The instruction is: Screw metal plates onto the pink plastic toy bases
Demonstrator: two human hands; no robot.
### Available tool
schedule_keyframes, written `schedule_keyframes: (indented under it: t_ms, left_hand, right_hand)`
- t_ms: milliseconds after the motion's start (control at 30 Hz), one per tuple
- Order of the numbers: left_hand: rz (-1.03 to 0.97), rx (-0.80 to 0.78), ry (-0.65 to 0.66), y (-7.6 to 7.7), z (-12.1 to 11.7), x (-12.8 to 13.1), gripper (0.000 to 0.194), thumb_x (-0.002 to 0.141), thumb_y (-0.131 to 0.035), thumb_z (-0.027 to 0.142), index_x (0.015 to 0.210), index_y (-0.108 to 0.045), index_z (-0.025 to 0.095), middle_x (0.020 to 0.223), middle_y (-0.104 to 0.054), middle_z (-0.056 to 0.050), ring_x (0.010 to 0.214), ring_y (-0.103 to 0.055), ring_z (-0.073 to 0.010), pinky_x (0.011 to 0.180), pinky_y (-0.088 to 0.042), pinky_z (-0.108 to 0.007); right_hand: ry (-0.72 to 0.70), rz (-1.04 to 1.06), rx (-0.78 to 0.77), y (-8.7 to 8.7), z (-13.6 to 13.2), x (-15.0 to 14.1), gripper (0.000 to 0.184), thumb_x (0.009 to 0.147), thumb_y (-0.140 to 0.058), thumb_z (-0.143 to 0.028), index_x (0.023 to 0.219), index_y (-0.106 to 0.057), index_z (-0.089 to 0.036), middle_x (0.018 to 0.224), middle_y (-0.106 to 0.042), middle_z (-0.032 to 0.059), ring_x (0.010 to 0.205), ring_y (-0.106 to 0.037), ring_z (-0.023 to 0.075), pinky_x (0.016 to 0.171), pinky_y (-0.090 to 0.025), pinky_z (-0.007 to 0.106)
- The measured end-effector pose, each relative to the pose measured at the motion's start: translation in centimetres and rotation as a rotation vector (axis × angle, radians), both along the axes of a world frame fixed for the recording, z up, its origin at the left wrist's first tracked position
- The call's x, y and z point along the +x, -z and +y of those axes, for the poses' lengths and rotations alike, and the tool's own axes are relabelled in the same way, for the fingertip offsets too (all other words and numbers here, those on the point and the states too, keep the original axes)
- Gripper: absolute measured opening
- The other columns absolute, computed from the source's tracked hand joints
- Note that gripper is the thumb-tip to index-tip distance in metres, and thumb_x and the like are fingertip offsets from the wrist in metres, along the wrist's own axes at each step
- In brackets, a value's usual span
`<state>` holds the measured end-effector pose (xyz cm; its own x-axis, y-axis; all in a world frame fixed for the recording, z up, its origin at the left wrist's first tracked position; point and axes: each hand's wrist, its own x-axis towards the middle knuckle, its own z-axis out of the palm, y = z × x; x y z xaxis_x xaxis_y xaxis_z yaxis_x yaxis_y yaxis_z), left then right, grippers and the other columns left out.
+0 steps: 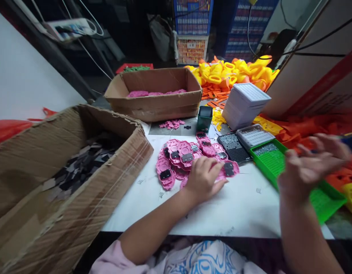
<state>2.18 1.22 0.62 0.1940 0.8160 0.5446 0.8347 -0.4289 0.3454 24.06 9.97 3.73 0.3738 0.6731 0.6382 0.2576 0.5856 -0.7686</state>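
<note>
Pink plastic pieces (185,148), several with a dark rectangular patch, lie heaped near the middle of a white-covered worktop (244,205). The left hand (204,178) rests palm-down on the heap's near side; whether it grips a piece cannot be told. The right hand (310,163) (blurred) is raised over a green tray (324,203), open, its fingers parted and loosely bent. A black gridded tray (234,146) lies just right of the heap; at left, a cardboard box (107,186) contains dark flat pieces (81,163).
</note>
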Motion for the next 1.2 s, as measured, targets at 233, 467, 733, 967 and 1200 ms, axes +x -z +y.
schedule_keyframes:
  t_ms: [233,467,733,967,1200]
  left_hand:
    - [0.117,-0.132,-0.349,-0.8,1.5,-3.0,0.039,0.084,-0.059,0.037,0.119,-0.06,0.019,0.121,-0.057,-0.01,0.117,-0.042,-0.0314,0.101,-0.029,-0.051]
    - [0.175,-0.282,-0.425,0.2,2.5,-4.5,0.066,0.079,-0.059,0.058,0.134,-0.049,0.025,0.144,-0.04,-0.013,0.134,-0.027,-0.0403,0.109,-0.019,-0.06]
    - [0.135,-0.371,-0.28,-0.9,4.6,-8.6,0.068,0.08,-0.057,0.06,0.137,-0.047,0.025,0.147,-0.038,-0.014,0.136,-0.027,-0.0393,0.107,-0.021,-0.062]
    - [0.051,-0.319,-0.228,-1.8,4.6,-12.1,0.054,0.089,-0.049,0.051,0.133,-0.05,0.02,0.143,-0.044,-0.01,0.136,-0.034,-0.0272,0.111,-0.027,-0.047]
    - [0.004,-0.151,-0.47,0.5,-1.5,-12.2,0.044,0.09,-0.048,0.044,0.123,-0.058,0.017,0.133,-0.054,-0.013,0.128,-0.045,-0.0279,0.107,-0.035,-0.05]
  right_hand:
    - [-0.381,-0.61,0.12,4.2,-0.1,-6.4,0.053,0.081,-0.063,-0.032,0.13,-0.045,-0.023,0.124,-0.049,0.0131,0.118,-0.048,0.029,0.101,-0.041,0.052]
    - [-0.552,-0.904,0.093,6.8,-0.7,-7.1,0.066,0.085,-0.059,-0.035,0.143,-0.03,-0.023,0.138,-0.043,0.0152,0.131,-0.039,0.031,0.106,-0.036,0.055]
    - [-0.607,-1.144,-0.04,7.7,-1.0,-9.7,0.066,0.084,-0.057,-0.047,0.14,-0.039,-0.018,0.146,-0.036,0.0132,0.139,-0.025,0.0357,0.108,-0.032,0.06]
    - [-0.607,-1.134,0.013,7.6,-1.1,-11.4,0.06,0.085,-0.056,-0.045,0.136,-0.043,-0.018,0.143,-0.04,0.0137,0.134,-0.034,0.0343,0.108,-0.032,0.06]
    - [-0.562,-0.997,0.177,8.2,-0.4,-9.7,0.059,0.085,-0.056,-0.042,0.137,-0.039,-0.02,0.138,-0.045,0.0155,0.13,-0.042,0.0345,0.099,-0.043,0.059]
